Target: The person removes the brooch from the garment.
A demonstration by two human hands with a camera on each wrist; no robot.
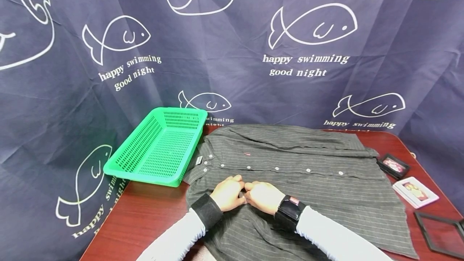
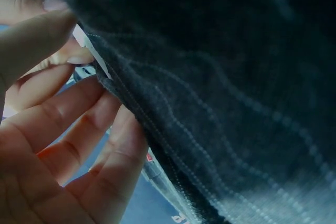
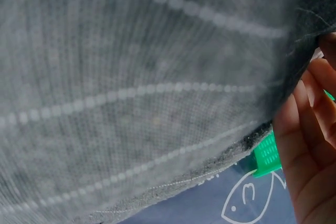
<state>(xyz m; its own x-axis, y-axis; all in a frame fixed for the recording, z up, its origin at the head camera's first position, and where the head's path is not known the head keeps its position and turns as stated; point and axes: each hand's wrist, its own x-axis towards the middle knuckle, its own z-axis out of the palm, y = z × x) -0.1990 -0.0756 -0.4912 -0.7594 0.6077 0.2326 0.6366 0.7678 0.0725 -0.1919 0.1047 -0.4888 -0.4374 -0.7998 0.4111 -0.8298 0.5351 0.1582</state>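
A dark grey button-up shirt (image 1: 297, 188) with thin white stripes lies spread across the table, collar toward the left and a row of white buttons along its front. Over its lower left part, my left hand (image 1: 228, 194) and right hand (image 1: 264, 196) are close together, fingertips nearly meeting. Each pinches the shirt's cloth. In the left wrist view, the left hand (image 2: 68, 135) has thumb and fingers at the edge of a raised fold. Cloth fills most of the right wrist view, with the right hand (image 3: 310, 124) at its edge; some fingertips are hidden behind it.
A green plastic basket (image 1: 188, 160) stands left of the shirt, near its collar. Along the right side of the red-brown table (image 1: 145, 212) are a small black-framed item (image 1: 394, 166), a white-edged picture card (image 1: 415, 192) and a black empty frame (image 1: 427, 235). A navy fish-print curtain (image 1: 232, 51) hangs behind.
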